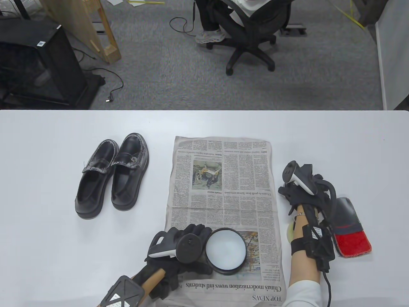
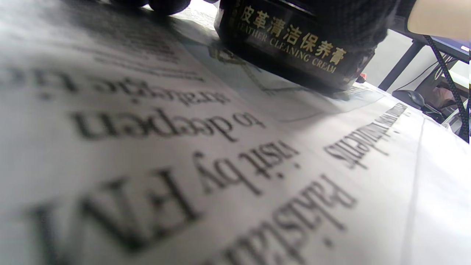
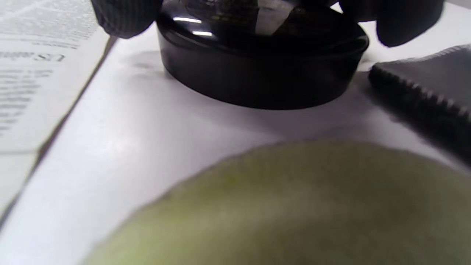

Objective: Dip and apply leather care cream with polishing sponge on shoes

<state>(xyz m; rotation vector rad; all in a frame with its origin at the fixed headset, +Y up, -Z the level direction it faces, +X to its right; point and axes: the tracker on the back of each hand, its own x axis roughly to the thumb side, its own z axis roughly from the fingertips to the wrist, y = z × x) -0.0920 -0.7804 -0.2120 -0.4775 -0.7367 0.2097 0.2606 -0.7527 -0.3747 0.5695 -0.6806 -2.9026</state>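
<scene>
Left hand grips open cream jar on newspaper near front edge. Right hand fingers rest on black lid, probably setting it on worktop. Sponge just nearer: pick next, dip shallow. Shoes far left, open room between.

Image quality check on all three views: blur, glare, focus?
Table view: sharp and evenly lit, soft shadows beside the shoes. Left wrist view: jar label legible, the newspaper print near the lens blurs. Right wrist view: the sponge fills the foreground as an out-of-focus yellow-green mass; the black lid is soft, with small glare streaks on top.
</scene>
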